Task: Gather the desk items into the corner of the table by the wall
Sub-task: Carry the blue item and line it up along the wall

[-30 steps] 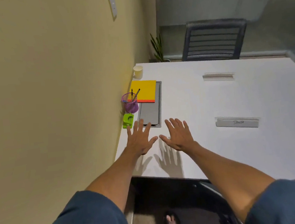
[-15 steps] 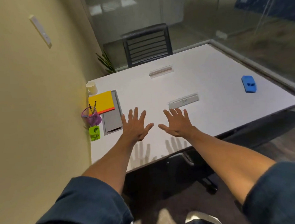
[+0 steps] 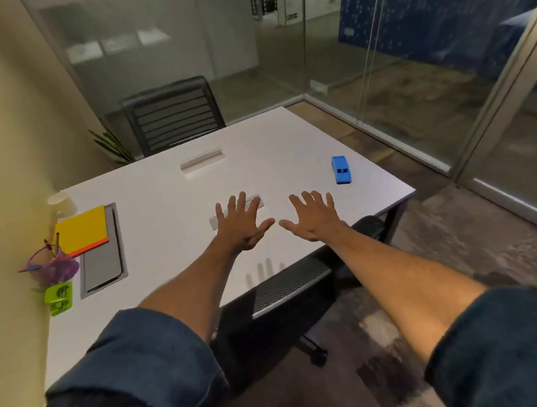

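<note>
Your left hand [image 3: 241,225] and right hand [image 3: 315,218] are spread wide and hold nothing, likely ready to fetch the blue car [image 3: 341,169] far right.

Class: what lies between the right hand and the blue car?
Nothing; the head view shows only bare white table between the right hand and the blue car.

White table [image 3: 162,193] set against the wall, paper cup [image 3: 61,202] at its far wall-side corner, yellow pad [image 3: 83,231] partly over a grey inset panel [image 3: 102,263], purple mesh cup [image 3: 55,267] and green block [image 3: 59,298] along the wall edge, one pale strip [image 3: 201,159] toward the far edge, blue toy car [image 3: 341,169] near the right edge.
</note>
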`<state>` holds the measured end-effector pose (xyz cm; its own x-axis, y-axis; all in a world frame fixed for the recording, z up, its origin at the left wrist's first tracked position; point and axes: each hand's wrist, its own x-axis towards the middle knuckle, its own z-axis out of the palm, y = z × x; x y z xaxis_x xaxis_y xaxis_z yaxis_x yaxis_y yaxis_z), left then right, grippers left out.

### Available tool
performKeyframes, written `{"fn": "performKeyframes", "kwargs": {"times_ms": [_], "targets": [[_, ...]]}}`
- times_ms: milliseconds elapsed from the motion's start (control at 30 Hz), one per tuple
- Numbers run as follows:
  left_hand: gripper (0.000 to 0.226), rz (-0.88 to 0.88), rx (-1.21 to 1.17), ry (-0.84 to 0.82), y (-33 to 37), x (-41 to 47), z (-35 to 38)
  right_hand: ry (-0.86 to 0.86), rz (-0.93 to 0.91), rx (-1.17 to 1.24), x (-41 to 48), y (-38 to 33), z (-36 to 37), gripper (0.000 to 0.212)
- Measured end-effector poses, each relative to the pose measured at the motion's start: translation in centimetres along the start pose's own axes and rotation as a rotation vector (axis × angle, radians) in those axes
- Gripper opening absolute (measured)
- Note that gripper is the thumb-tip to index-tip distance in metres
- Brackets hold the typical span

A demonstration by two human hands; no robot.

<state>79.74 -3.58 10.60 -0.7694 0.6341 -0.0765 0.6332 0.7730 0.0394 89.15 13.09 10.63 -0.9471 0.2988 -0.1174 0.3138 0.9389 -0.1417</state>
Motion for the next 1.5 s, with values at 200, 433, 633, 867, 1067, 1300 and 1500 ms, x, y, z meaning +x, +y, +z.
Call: {"fn": "performKeyframes", "kwargs": {"times_ms": [200, 433, 633, 867, 1067, 1300, 1500], "targets": [[0.074, 0.038, -0.022, -0.009, 11.3, 4.7, -0.6, 0.005, 0.073, 0.020, -0.5, 11.6, -2.6, 0.078], [0.076, 0.083, 0.004, -0.025, 17.8, 10.6, -0.6, 0.020, 0.131, 0.045, 1.3, 18.4, -3.6, 0.077], [0.079, 0.070, 0.018, -0.058, 20.7, 15.6, 1.4, 0.018, 0.172, 0.061, 4.6, 23.2, -2.7, 0.082], [0.077, 0.035, 0.015, -0.090, 21.8, 20.3, 3.0, 0.005, 0.115, 0.082, 9.9, 26.4, -1.7, 0.082], [0.074, -0.029, -0.041, -0.147, 21.9, 24.3, 4.6, -0.073, 0.070, 0.126, 15.5, 29.0, 0.1, 0.082], [0.073, -0.128, -0.064, -0.209, 21.5, 28.4, 6.7, -0.144, 0.025, 0.173, 22.5, 31.5, 2.1, 0.084], [0.072, -0.195, -0.091, -0.251, 22.4, 31.2, 9.3, -0.170, -0.009, 0.190, 26.8, 32.2, 4.0, 0.084]]}}
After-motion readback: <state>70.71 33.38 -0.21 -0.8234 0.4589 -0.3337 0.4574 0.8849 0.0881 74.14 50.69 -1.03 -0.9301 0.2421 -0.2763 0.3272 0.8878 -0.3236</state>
